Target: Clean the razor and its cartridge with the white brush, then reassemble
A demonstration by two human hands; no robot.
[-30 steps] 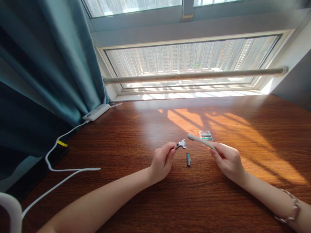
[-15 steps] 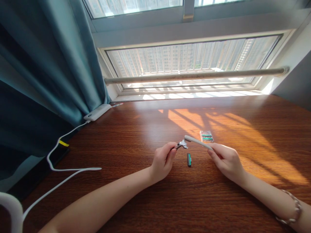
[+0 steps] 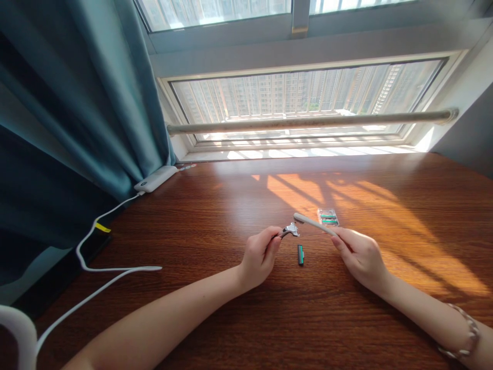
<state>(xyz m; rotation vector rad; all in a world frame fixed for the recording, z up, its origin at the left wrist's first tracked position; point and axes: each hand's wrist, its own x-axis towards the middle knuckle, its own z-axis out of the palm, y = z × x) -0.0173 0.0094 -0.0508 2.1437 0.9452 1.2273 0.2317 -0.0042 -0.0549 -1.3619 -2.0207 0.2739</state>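
My left hand [image 3: 260,257] is closed around the handle of a razor [image 3: 291,229], whose bare metal head points right with no blade cartridge on it. A pale grey toothbrush [image 3: 315,224] is gripped by its handle in my right hand [image 3: 360,254]. The brush head, bristles down, is beside the razor head; whether they touch I cannot tell. Below them a green and black razor cartridge [image 3: 300,255] lies on the brown wooden table [image 3: 215,318]. Just beyond the toothbrush sits a clear plastic case [image 3: 327,217] with green-striped cartridges in it.
A white power bank or adapter [image 3: 156,179] lies at the far left by the blue curtain [image 3: 96,77]. Its white cable [image 3: 115,269] loops over the left side of the table. A pale rail [image 3: 308,122] crosses the window behind the table.
Almost nothing differs. The toothbrush and razor heads keep close together, with only a very slight shift of the whole view.
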